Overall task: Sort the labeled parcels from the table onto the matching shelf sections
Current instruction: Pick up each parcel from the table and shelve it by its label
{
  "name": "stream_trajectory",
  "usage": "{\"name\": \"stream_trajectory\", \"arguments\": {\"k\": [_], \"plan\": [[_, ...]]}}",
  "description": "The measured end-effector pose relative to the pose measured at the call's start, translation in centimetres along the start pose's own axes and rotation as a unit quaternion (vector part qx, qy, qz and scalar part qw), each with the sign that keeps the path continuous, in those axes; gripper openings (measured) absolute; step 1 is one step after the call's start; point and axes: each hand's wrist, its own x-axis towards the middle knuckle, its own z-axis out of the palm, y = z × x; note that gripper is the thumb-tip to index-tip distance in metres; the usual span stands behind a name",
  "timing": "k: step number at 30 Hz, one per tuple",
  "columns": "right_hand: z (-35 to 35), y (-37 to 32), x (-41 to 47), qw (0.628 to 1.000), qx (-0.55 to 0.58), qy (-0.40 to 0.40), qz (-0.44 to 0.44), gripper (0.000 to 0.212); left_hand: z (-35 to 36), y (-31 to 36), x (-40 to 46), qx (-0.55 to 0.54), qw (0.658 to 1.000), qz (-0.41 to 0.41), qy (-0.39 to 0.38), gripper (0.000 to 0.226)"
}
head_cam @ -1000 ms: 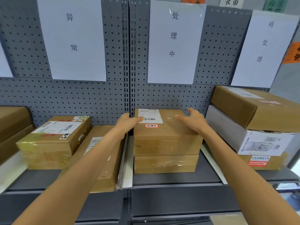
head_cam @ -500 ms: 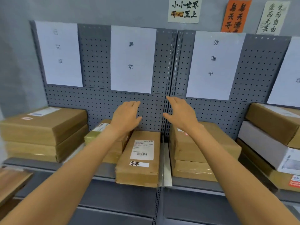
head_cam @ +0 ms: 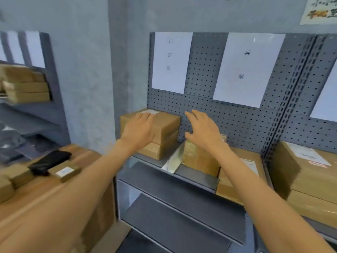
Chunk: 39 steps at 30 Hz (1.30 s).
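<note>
Both hands are raised in the middle of the frame with nothing in them. The left hand (head_cam: 139,131) is seen from the back, its fingers (head_cam: 144,116) straight and close together, in front of a stack of two brown parcels (head_cam: 165,133); whether it touches the top one cannot be told. That stack stands on the shelf (head_cam: 196,173) below the left paper sign (head_cam: 171,61), long axis running from lower left to upper right along the pegboard (head_cam: 237,123), a white label on its top face at the far end.

The right hand (head_cam: 204,130) hangs just right of centre, fingers loosely spread and pointing to the upper left, thumb out to the side. Behind and below it stands a taped parcel (head_cam: 198,157), its short end facing the camera, beside a slanted white divider (head_cam: 173,160).

Right of it a flatter parcel (head_cam: 237,179) lies with its long axis running away from the camera, its label up, below the second paper sign (head_cam: 248,68). At the right edge two larger parcels (head_cam: 310,181) are stacked.

In the lower left, the wooden surface (head_cam: 73,179) carries a small labelled parcel (head_cam: 66,172) next to a black pouch (head_cam: 49,161).
</note>
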Motion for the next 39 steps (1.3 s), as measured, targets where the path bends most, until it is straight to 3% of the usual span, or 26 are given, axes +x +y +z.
{"name": "stream_trajectory", "arguments": {"k": [7,13,25,35,39], "plan": [[4.6,-14.7,4.2,0.989,0.065,-0.022,-0.130,0.071,-1.3,-13.3,-8.6,0.055,0.992,-0.112,-0.030,0.058],[9.0,-25.9,7.5,0.966,0.101,-0.050,-0.231,0.070,-1.9,-22.5,-16.4,0.116,0.966,-0.226,-0.056,0.060],[17.4,-48.5,13.7,0.883,0.199,-0.057,-0.422,0.070,-2.5,-36.8,-28.0,0.182,0.869,-0.448,-0.107,0.060],[23.4,-60.8,13.8,0.824,0.200,-0.138,-0.511,0.071,-0.6,-43.1,-37.0,0.197,0.778,-0.575,-0.159,0.059],[25.0,-65.5,13.7,0.804,0.209,-0.150,-0.535,0.071,-0.1,-46.2,-40.8,0.200,0.760,-0.595,-0.171,0.052]]}}
